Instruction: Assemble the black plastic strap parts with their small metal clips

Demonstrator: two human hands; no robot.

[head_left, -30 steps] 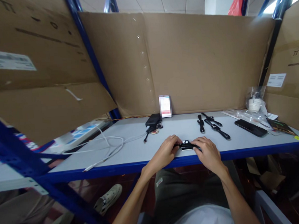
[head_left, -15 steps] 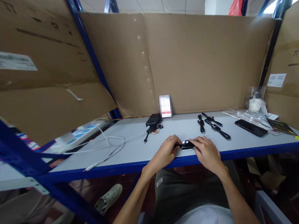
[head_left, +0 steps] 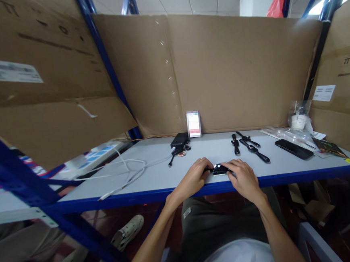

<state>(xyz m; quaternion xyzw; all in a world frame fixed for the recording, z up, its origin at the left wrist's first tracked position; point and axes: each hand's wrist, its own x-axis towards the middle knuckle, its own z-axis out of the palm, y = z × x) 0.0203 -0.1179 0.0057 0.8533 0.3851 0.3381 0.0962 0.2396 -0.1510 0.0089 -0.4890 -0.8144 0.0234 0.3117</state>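
Note:
A black smartwatch lies between my two hands near the front edge of the pale grey shelf. My left hand curls its fingers round the watch's left strap end. My right hand grips the right strap end with bent fingers. The watch's shiny face shows between the fingertips; most of the straps are hidden under my fingers.
Several black watches and straps lie behind my right hand. A black phone and plastic bags sit at the right. A black charger with white cables lies at the left. Cardboard walls surround the shelf. Another person's shoes are below left.
Almost nothing: my right hand's fingers shifted slightly along the watch, and both hands stayed in place on it.

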